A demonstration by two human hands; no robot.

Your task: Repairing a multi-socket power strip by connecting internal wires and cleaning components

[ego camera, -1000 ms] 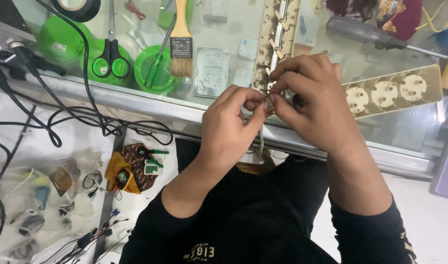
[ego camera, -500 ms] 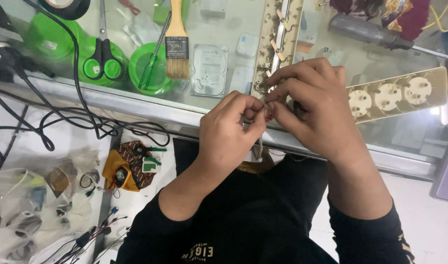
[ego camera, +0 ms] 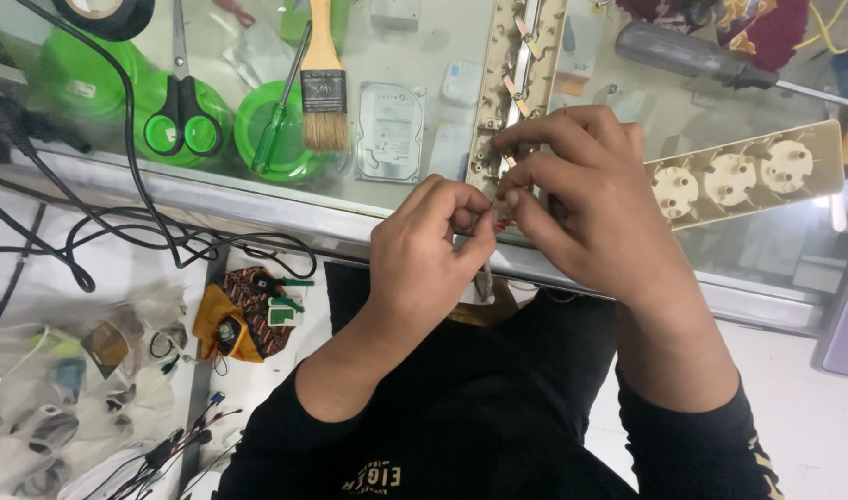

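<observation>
**Two hands pinch a small part at the end of an opened power strip**

Head view: the left hand (ego camera: 433,245) and the right hand (ego camera: 586,208) meet over the near edge of a glass table (ego camera: 257,199). The left hand is curled, with thumb and forefinger pressed together on something very small; what it is I cannot tell, because the fingers hide it. The right hand has its fingertips (ego camera: 512,196) bent down and pressed close, pinching at the same spot, just touching the left fingertips. A little red shows between them.

The pinching spot is at the near end of the beige power strip base (ego camera: 517,65). This base lies open on the glass, running away from the person, with metal strips visible inside. To the right of the hands lies the beige socket cover (ego camera: 748,176) with three round sockets, tilted, partly under the right hand.

On the glass to the left there is a paint brush (ego camera: 324,83) with wooden handle, a hard drive (ego camera: 390,130), a green screwdriver (ego camera: 280,125) across a green lid (ego camera: 267,134), and scissors (ego camera: 181,111) with green-black handles. A big screwdriver (ego camera: 702,56) with dark handle lies at the top right. Black cables (ego camera: 118,231) hang over the left edge of the table. Below, on the floor, an orange circuit part (ego camera: 234,319) and clear bags (ego camera: 72,398) with small parts are seen.
</observation>
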